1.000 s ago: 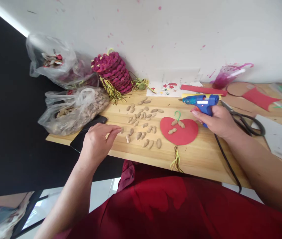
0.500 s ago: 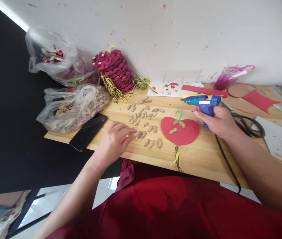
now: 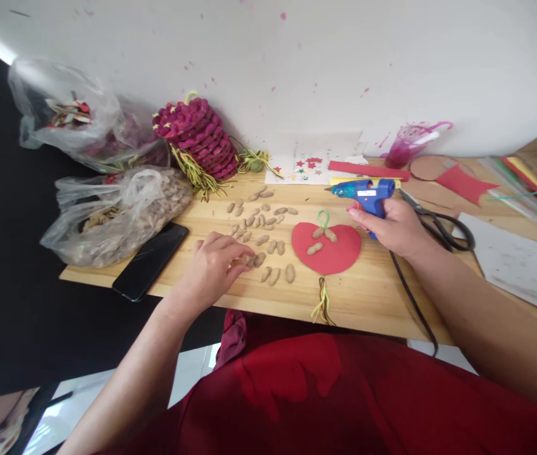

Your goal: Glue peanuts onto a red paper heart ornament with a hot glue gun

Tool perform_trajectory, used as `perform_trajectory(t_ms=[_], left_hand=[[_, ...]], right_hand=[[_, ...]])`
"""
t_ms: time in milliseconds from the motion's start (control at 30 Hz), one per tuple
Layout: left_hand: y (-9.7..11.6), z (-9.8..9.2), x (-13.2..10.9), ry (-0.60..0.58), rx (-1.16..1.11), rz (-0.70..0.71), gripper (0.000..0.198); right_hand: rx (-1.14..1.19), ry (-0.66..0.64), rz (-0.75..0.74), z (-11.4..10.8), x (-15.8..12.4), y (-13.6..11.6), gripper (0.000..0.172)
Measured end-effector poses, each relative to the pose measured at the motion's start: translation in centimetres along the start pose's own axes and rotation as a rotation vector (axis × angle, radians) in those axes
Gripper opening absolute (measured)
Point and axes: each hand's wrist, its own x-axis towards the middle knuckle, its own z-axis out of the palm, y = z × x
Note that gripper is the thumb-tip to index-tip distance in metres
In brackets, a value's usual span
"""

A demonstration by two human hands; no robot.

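My right hand [image 3: 401, 229] grips a blue hot glue gun [image 3: 369, 194] by its handle, nozzle facing left, above the right side of a red heart-shaped cutout [image 3: 341, 249]. Three peanuts lie on the upper and left part of the heart, one of them a peanut [image 3: 314, 248] set apart below the other two. A green loop [image 3: 324, 218] tops the heart; a yellow and brown tassel [image 3: 322, 303] hangs from its lower point. My left hand [image 3: 209, 268] has thumb and fingertips around a peanut [image 3: 251, 260] on the table, beside several loose peanuts [image 3: 290, 273].
Left are a plastic bag of peanuts [image 3: 154, 202], a black phone [image 3: 150, 262] and another plastic bag [image 3: 107, 120]. A stack of magenta tasselled pieces [image 3: 202, 136] leans at the wall. Black-handled scissors [image 3: 443, 234], red strips and paper lie right. The glue gun's cord [image 3: 413, 297] crosses the front edge.
My left hand has moved slightly right over the table, its fingertips now around a peanut. The view has shifted, while my right hand keeps hold of the glue gun.
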Motion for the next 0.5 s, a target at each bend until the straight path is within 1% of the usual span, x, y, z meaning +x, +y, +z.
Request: perform_trajectory(t_ms=[200, 333, 400, 500], left_hand=[[-0.2, -0.1, 0.4, 0.003, 0.01, -0.007, 0.01], [0.2, -0.9, 0.9, 0.055, 0.023, -0.007, 0.015], [1.1, -1.1, 1.7, 0.081, -0.01, 0.036, 0.017], [3.7, -0.8, 3.6, 0.096, -0.025, 0.121, 0.015]], right_hand=[[0.007, 0.011, -0.019, 0.1, 0.0, -0.1, 0.031], [-0.003, -0.011, -0.023, 0.0, 0.1, -0.2, 0.03], [-0.013, -0.019, -0.038, 0.0, 0.1, -0.4, 0.03], [-0.003, -0.003, -0.049, -0.1, 0.0, -0.6, 0.029]])
